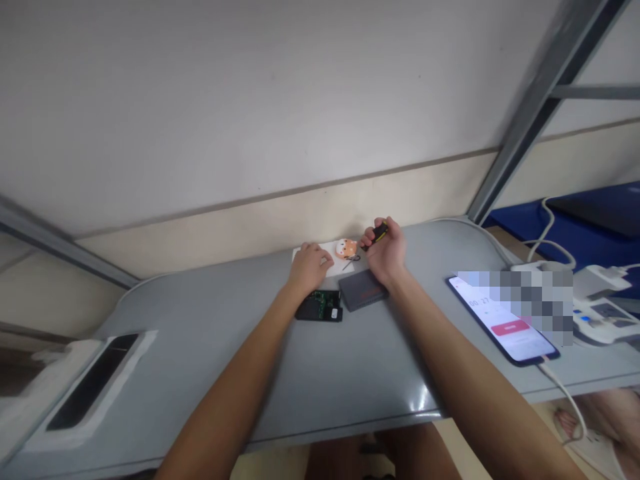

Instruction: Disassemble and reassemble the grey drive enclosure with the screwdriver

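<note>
Black-and-yellow tool (380,233), short like a small screwdriver handle, is clamped in the right hand (387,252), with the fingers wrapped round it and its tip aimed toward 8 o'clock. It is held just above the far edge of the grey table (225,360), close to the wall. The left hand (309,265) lies palm down at 9 o'clock from the right one, fingers curled onto a white sheet (336,261). Whether they pinch anything under them cannot be told. Between the hands stands a small orange figure (346,249). At 6 o'clock from the left hand lies an open case (320,307), black, with a green circuit board showing inside. Just beside it at 3 o'clock lies a grey cover (363,290), partly under the right wrist. By how things lie, the opening looks done: the cover is off and the board is bare, though no loose screws can be made out. What is left is not clear. Well apart at 4 o'clock, a phone (503,320) shows a timer, with a white cable (565,393) plugged into it.
</note>
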Motion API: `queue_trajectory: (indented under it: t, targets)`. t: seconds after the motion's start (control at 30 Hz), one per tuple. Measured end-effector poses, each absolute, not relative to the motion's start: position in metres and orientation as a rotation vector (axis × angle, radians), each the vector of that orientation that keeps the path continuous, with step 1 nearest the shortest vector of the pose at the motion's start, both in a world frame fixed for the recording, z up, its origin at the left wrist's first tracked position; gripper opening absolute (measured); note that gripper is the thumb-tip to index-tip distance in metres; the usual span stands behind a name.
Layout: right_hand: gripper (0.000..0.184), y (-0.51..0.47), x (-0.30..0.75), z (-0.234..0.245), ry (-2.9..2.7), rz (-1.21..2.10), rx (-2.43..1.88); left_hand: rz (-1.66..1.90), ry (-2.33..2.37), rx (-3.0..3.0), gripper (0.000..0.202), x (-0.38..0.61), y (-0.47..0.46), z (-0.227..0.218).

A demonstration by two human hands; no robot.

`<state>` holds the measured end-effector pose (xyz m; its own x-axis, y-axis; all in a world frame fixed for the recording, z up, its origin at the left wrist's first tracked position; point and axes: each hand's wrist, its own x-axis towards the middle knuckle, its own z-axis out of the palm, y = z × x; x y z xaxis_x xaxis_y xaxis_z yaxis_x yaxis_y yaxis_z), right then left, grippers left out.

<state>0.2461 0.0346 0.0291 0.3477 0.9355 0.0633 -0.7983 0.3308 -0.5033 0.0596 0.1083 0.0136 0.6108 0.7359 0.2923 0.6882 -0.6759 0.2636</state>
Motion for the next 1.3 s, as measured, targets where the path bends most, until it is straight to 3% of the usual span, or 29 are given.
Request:
queue_trajectory:
  t: [0.13, 0.27, 0.37, 0.4, 0.6, 0.77, 1.1, 1.3]
  targets:
    - [0.029, 0.035, 0.248, 0.031, -0.402, 1.135, -0.44, 0.424, 1.157, 2.687, 0.01, 0.051, 0.096, 0.023]
    - [0.029, 0.036, 0.249, 0.036, -0.457, 1.024, -0.501, 0.584, 0.943, 2.578, 0.03, 0.014, 0.062, 0.032]
    - [0.032, 0.035, 0.249, 0.04, -0.569, 0.904, -0.582, 0.435, 0.829, 2.567, 0.07, -0.012, 0.039, 0.029]
    - [0.033, 0.033, 0.249, 0.041, -0.615, 0.858, -0.616, 0.395, 0.827, 2.569, 0.074, -0.016, 0.035, 0.026]
    - [0.028, 0.011, 0.251, 0.054, -1.192, 0.567, -1.019, 0.327, 0.921, 2.626, 0.069, -0.014, 0.033, 0.017]
    - [0.021, 0.002, 0.248, 0.052, -1.734, 0.385, -1.428, 0.402, 0.982, 2.682, 0.051, -0.014, 0.037, 0.015]
    - [0.027, 0.012, 0.245, 0.03, -1.822, 0.339, -1.573, 0.555, 0.938, 2.611, 0.069, -0.022, 0.038, -0.003]
    - [0.027, 0.01, 0.242, 0.032, -1.832, 0.314, -1.578, 0.554, 0.964, 2.525, 0.067, -0.017, 0.032, -0.003]
